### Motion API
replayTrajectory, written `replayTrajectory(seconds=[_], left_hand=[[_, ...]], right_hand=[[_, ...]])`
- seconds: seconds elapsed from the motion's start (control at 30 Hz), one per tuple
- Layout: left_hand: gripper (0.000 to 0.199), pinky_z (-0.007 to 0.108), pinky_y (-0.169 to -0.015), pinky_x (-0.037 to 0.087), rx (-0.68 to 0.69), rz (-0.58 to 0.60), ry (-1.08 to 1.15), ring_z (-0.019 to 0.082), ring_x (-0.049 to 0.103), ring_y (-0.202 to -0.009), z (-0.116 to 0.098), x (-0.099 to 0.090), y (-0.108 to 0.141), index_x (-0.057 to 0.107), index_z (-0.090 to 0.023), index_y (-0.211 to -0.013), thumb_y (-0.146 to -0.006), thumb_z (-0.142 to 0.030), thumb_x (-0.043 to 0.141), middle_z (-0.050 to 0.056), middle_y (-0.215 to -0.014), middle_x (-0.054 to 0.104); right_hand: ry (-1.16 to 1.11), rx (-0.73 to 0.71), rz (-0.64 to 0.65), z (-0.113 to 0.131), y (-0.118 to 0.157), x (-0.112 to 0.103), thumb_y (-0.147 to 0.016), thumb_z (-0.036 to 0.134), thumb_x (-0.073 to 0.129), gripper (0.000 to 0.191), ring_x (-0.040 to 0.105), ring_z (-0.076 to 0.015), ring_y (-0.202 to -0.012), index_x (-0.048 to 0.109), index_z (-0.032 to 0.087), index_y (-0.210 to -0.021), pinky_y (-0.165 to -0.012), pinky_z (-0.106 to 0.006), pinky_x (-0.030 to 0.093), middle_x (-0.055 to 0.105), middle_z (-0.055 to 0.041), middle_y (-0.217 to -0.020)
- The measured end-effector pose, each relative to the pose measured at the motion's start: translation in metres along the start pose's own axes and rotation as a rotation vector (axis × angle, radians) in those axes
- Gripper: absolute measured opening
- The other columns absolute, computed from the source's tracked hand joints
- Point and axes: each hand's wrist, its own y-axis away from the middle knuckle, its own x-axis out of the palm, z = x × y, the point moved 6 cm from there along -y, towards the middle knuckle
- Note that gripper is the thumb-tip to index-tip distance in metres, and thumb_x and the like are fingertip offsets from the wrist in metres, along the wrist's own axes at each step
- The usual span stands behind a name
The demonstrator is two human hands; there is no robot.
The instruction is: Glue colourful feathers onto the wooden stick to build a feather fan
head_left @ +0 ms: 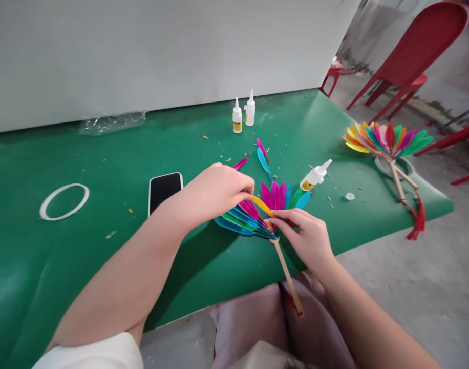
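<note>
A feather fan [240,220] with pink, blue and green feathers lies at the table's near edge, its wooden handle [288,277] sticking out over the edge. Above the fan's middle, a yellow-orange feather [262,205] is pinched at both ends. My left hand [222,189] grips its upper left end, fingers closed. At the other end, close to where the feathers meet the handle, my right hand [305,233] has thumb and forefinger closed on it. The fingers partly hide the fan's centre.
A glue bottle [313,177] lies tilted beyond the fan; two more glue bottles [237,117] stand farther back. Loose feathers [262,154] lie between. A phone [163,189] and white ring [64,202] are left, a finished-looking feather fan [390,141] right. Red chairs [414,51] stand beyond.
</note>
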Motion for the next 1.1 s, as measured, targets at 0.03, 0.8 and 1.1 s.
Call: replayTrajectory(seconds=[0.03,0.8,1.1], left_hand=[[0.019,0.024,-0.061,0.034,-0.002,0.001,0.040,0.013,0.057,-0.068,0.000,0.000,0.000,0.065,-0.023,-0.080,-0.083,-0.028,0.047,-0.003,-0.072,0.065],[0.063,0.023,-0.061,0.038,-0.199,-0.076,0.446,0.012,0.055,-0.062,0.011,0.039,-0.030,0.033,-0.026,-0.134,-0.077,-0.028,0.059,-0.001,-0.075,0.065],[0.061,0.024,-0.060,0.038,-0.205,-0.100,0.470,0.012,0.055,-0.061,0.016,0.052,-0.040,0.036,-0.030,-0.131,-0.076,-0.034,0.061,0.000,-0.082,0.066]], right_hand=[[-0.017,0.047,0.002,-0.003,0.000,0.000,-0.077,0.027,0.060,0.011,0.063,-0.0118,-0.071,0.069,0.023,-0.083,-0.069,-0.024,0.050,0.070,0.0006,-0.079],[0.087,-0.067,0.033,-0.013,0.018,-0.002,-0.082,0.022,0.052,0.020,0.060,-0.0105,-0.069,0.067,0.023,-0.095,-0.063,-0.022,0.049,0.067,-0.0014,-0.078],[0.243,-0.223,0.081,-0.006,0.026,0.008,-0.079,0.015,0.049,0.029,0.055,-0.0107,-0.068,0.066,0.022,-0.102,-0.059,-0.023,0.047,0.059,-0.0043,-0.081]])
